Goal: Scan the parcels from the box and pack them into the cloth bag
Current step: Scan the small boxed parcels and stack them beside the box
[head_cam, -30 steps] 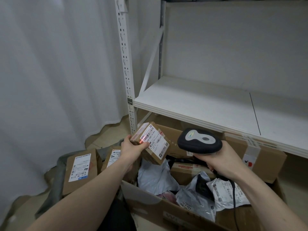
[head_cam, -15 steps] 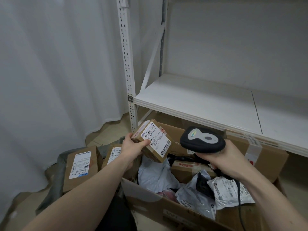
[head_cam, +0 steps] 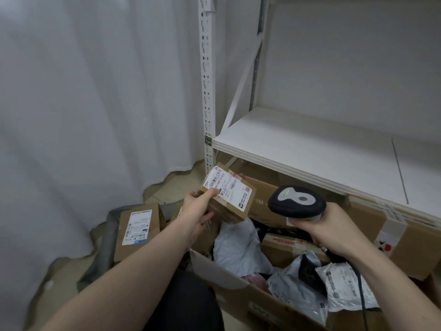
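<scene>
Gripping labelled parcel (head_cam: 228, 195) in left hand (head_cam: 199, 211), right hand (head_cam: 327, 229) — holding scanner (head_cam: 296, 203) beside it

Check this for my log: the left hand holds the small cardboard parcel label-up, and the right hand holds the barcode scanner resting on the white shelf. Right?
Not quite. In the head view the barcode scanner is held in the air by the right hand over the open box, below the white shelf. The left hand does hold the small cardboard parcel label-up.

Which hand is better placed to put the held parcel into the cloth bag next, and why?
Left. The left hand already grips the small parcel, and the dark cloth bag with parcels in it lies on its side. The right hand is busy holding the scanner, farther from the bag.
</scene>
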